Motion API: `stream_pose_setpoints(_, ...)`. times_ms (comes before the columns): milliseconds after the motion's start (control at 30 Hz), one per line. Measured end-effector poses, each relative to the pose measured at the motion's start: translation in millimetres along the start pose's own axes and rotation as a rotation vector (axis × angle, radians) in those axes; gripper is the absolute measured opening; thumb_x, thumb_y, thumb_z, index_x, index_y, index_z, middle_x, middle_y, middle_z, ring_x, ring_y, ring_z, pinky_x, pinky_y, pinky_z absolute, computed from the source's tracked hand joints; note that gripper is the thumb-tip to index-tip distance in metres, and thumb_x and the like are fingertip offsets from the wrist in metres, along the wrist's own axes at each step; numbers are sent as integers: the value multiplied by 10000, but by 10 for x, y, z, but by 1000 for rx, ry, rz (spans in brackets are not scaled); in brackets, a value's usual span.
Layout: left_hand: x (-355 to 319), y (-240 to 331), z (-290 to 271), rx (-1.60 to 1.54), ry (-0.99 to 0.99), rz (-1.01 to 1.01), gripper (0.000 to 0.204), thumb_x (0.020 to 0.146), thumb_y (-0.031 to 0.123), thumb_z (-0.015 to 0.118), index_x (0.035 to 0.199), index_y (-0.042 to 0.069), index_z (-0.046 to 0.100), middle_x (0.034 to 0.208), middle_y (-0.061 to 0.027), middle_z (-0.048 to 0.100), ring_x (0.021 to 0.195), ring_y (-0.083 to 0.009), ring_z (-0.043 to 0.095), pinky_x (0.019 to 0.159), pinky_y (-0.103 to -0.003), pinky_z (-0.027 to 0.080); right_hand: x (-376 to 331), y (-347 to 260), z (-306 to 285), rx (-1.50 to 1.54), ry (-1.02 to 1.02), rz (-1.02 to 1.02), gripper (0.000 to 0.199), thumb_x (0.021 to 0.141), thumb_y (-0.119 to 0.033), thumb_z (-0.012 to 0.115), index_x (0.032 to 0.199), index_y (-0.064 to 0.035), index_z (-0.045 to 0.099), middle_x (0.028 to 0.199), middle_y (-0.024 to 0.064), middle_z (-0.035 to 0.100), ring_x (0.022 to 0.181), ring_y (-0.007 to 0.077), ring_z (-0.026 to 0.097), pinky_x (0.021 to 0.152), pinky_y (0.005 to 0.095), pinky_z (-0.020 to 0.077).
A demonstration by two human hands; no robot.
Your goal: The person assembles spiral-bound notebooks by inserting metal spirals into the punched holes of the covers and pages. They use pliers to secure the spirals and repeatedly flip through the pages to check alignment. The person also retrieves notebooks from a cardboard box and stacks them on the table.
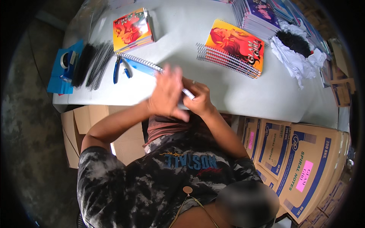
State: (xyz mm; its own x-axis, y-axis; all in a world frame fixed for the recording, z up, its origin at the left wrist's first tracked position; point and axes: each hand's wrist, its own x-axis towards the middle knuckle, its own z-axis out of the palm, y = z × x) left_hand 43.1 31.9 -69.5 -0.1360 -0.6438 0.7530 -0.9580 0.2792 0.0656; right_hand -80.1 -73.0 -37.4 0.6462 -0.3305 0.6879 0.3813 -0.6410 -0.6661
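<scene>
My left hand (167,91) is raised over the table's near edge, fingers stretched and thumb apart, slightly smeared by motion. Right beside it, my right hand (198,98) is closed around a narrow white thing (188,94), whose kind I cannot make out. Behind my left hand lies a spiral notebook (140,67) with a blue sheet; its wire coil runs from the pliers toward my fingers, and its near end is hidden. Blue-handled pliers (116,70) and a smaller blue-handled tool (126,71) lie at the notebook's left end.
Red-yellow notebooks are stacked at left (132,28) and right (235,47). Black wire coils (99,64) and a tape dispenser (67,64) lie left. More notebooks (258,17) and crumpled white paper (292,62) sit at far right. Cardboard boxes (308,167) stand below the table (266,100).
</scene>
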Motion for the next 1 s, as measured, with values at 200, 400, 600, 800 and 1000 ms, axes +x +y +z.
stream_pose_setpoints(200, 352, -152, -183, 157, 167, -23, 968, 713, 790, 331, 1273, 9, 439, 1316, -243, 337, 1177, -400, 322, 960, -567, 216, 26, -19, 51, -78, -23, -32, 530, 670, -69, 682, 1183, -58, 551, 1029, 145, 632, 863, 282, 639, 709, 356, 517)
stream_pose_setpoints(400, 420, 345, -144, -205, 61, -181, 964, 814, 617, 442, 1387, -69, 81, 1424, -326, 42, 1303, -531, 43, 1028, -602, 97, 65, 47, -40, 256, 12, -9, 598, 801, -160, 583, 1333, -15, 352, 1305, 203, 424, 1188, 343, 438, 974, 390, 370)
stream_pose_setpoints(600, 1208, 504, -948, -666, 115, -765, 330, 941, 135, 433, 1192, -67, 503, 1030, -160, 633, 977, -190, 598, 866, -294, 457, 680, -474, -609, -235, -27, -210, 607, 811, -435, 535, 1256, -32, 444, 1215, 194, 445, 1110, 387, 419, 984, 509, 234)
stream_pose_setpoints(800, 1130, 122, -522, -1234, 133, -1275, 197, 830, 135, 650, 980, 8, 653, 838, -34, 649, 735, -60, 568, 685, -193, 457, 593, -207, -737, 210, -22, 543, 135, 771, -66, 667, 795, 52, 606, 705, 80, 644, 648, 88, 599, 580, 244, 458)
stream_pose_setpoints(1000, 1130, -167, -401, -1245, -104, -914, 95, 791, -15, 570, 860, 36, 612, 758, 15, 558, 621, -34, 470, 585, -181, 393, 496, -217, -639, 137, 129, 563, 172, 670, 49, 699, 801, 22, 592, 729, 73, 627, 664, 111, 610, 601, 244, 481)
